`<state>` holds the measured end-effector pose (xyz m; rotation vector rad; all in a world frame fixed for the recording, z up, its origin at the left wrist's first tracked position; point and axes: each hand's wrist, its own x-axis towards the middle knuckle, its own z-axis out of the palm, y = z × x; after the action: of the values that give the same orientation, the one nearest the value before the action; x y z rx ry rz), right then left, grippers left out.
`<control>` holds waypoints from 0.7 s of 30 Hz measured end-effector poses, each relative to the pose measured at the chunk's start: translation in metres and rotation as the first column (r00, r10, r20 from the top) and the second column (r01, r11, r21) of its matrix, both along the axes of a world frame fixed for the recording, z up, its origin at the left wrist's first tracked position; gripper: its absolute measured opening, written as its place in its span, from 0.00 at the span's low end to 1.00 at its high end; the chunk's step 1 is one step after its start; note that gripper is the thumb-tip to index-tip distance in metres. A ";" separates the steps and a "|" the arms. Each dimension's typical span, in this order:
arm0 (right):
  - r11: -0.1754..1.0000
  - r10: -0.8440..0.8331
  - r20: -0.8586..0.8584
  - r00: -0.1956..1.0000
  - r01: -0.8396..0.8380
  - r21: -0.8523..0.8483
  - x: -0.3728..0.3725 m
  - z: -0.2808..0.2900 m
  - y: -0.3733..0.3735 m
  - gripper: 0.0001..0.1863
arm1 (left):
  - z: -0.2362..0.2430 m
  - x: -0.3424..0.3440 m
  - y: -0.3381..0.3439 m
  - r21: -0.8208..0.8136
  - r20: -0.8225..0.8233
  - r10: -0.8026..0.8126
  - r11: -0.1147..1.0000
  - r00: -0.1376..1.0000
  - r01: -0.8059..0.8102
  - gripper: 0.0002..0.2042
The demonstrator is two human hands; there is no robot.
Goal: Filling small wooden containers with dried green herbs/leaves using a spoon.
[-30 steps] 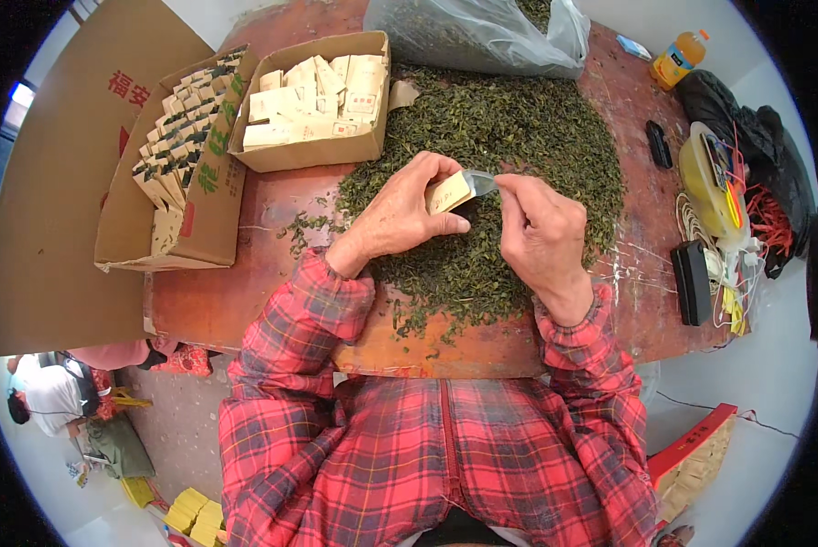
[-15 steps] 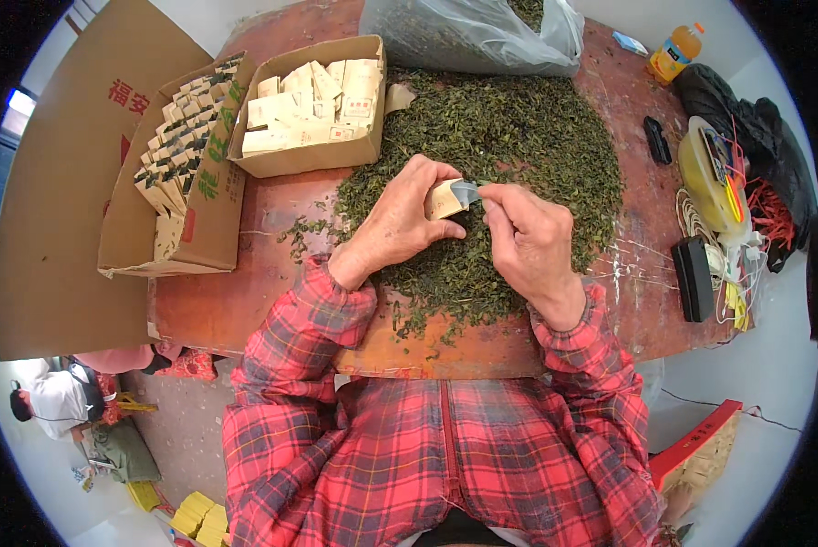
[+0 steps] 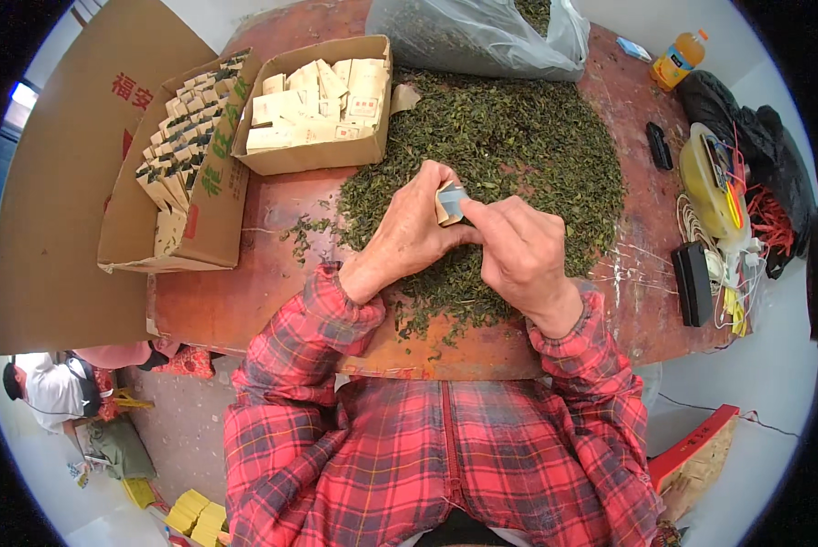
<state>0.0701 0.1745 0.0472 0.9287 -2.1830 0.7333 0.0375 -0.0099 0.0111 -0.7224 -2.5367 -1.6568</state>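
My left hand [image 3: 409, 228] is closed around a small tan paper packet [image 3: 442, 217], held tilted with its mouth toward my right hand. A silvery-grey inner liner [image 3: 453, 199] shows at that mouth. My right hand [image 3: 526, 260] is curled, its index finger and thumb at the liner's edge; the fingertips are partly hidden, and what lies inside the packet does not show. Beneath both hands spreads a wide heap of dark green dried leaves [image 3: 518, 128], which look like tea.
At the left stand a carton of upright dark-topped packets [image 3: 174, 146] and a lower box of flat tan packets [image 3: 310, 157]. A plastic bag of leaves [image 3: 473, 41] sits at the back. On the right are an orange drink bottle [image 3: 678, 59], a yellow tub [image 3: 701, 182] and a black case [image 3: 693, 284].
The packet has turned more upright, its mouth showing wider. My right hand has shifted slightly left and down, its fingertips closer against the liner.
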 end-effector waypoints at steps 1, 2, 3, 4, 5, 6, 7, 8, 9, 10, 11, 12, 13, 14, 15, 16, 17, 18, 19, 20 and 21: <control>1.000 0.001 -0.017 1.000 0.000 0.022 -0.001 -0.001 0.001 0.24 | 0.000 0.001 -0.001 0.002 0.001 0.002 1.000 1.000 -0.002 0.30; 0.999 0.002 -0.033 0.999 0.000 0.044 -0.001 -0.002 0.002 0.25 | 0.001 0.002 -0.003 0.000 0.003 -0.017 1.000 1.000 0.017 0.30; 0.999 0.004 -0.033 0.999 -0.003 0.046 -0.001 -0.002 0.001 0.25 | 0.001 0.003 -0.007 -0.003 0.005 -0.035 0.999 0.999 0.035 0.30; 0.997 0.011 -0.037 0.999 -0.008 0.076 -0.001 -0.002 0.000 0.24 | -0.001 0.003 -0.010 -0.002 0.005 -0.033 0.999 0.999 0.033 0.30; 0.994 0.018 -0.042 0.999 -0.013 0.105 0.000 -0.003 0.000 0.24 | -0.005 0.003 -0.014 -0.021 -0.021 -0.044 0.999 0.999 0.043 0.31; 0.994 0.017 -0.041 0.999 -0.013 0.106 0.000 -0.003 -0.001 0.24 | -0.004 0.002 -0.016 -0.040 -0.046 -0.058 0.998 0.997 0.057 0.31; 0.994 0.022 -0.052 0.998 -0.016 0.109 0.000 -0.002 -0.001 0.23 | -0.003 0.003 -0.019 -0.040 -0.045 -0.059 0.998 0.997 0.057 0.31; 0.994 0.026 -0.063 0.998 -0.019 0.111 -0.001 -0.002 -0.001 0.23 | 0.000 0.004 -0.022 -0.080 -0.054 -0.060 0.995 0.997 0.056 0.32; 0.994 0.027 -0.062 0.998 -0.020 0.111 -0.001 -0.001 -0.002 0.23 | 0.003 0.006 -0.025 -0.121 -0.062 -0.060 0.991 0.996 0.052 0.32; 0.992 0.030 -0.066 0.997 -0.022 0.121 -0.001 -0.001 -0.001 0.23 | 0.004 0.006 -0.028 -0.121 -0.061 -0.059 0.991 0.996 0.051 0.32; 0.991 0.033 -0.069 0.997 -0.024 0.132 -0.001 0.000 -0.001 0.22 | 0.006 0.006 -0.031 -0.144 -0.125 -0.057 0.989 0.990 0.039 0.31; 0.991 0.033 -0.068 0.997 -0.023 0.133 -0.002 0.000 -0.001 0.22 | 0.006 0.006 -0.033 -0.163 -0.190 -0.058 0.986 0.980 0.026 0.30; 0.991 0.032 -0.061 0.998 -0.024 0.131 -0.002 0.000 -0.001 0.22 | 0.007 0.005 -0.034 -0.161 -0.189 -0.057 0.987 0.980 0.027 0.30; 0.991 0.032 -0.053 0.998 -0.025 0.128 -0.002 0.000 0.000 0.22 | 0.009 0.005 -0.035 -0.148 -0.152 -0.054 0.988 0.987 0.031 0.29; 0.991 0.034 -0.052 0.998 -0.027 0.129 -0.002 0.000 -0.001 0.22 | 0.011 0.006 -0.036 -0.136 -0.116 -0.050 0.990 0.992 0.033 0.27; 0.992 0.037 -0.052 0.998 -0.031 0.120 -0.003 -0.001 -0.001 0.22 | 0.013 0.006 -0.037 -0.136 -0.116 -0.048 0.990 0.992 0.032 0.27; 0.993 0.041 -0.052 0.998 -0.035 0.110 -0.003 -0.001 0.000 0.23 | 0.014 0.005 -0.037 -0.144 -0.137 -0.043 0.989 0.990 0.023 0.27; 0.993 0.042 -0.051 0.998 -0.037 0.110 -0.004 -0.001 0.000 0.23 | 0.014 0.005 -0.038 -0.152 -0.158 -0.039 0.988 0.987 0.015 0.27; 0.996 0.044 -0.050 0.998 -0.039 0.084 -0.005 0.000 0.000 0.23 | 0.014 0.005 -0.039 -0.152 -0.157 -0.037 0.988 0.987 0.013 0.27; 0.997 0.045 -0.049 0.998 -0.042 0.057 -0.005 0.001 0.000 0.24 | 0.015 0.005 -0.039 -0.140 -0.093 -0.029 0.990 0.995 0.016 0.27; 0.997 0.045 -0.049 0.998 -0.042 0.058 -0.005 0.002 0.001 0.24 | 0.015 0.005 -0.039 -0.128 -0.029 -0.024 0.992 0.999 0.020 0.28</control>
<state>0.0653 0.1757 0.0493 1.0152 -2.1558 0.6646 0.0425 -0.0485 0.0258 -0.7803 -2.6421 -1.4877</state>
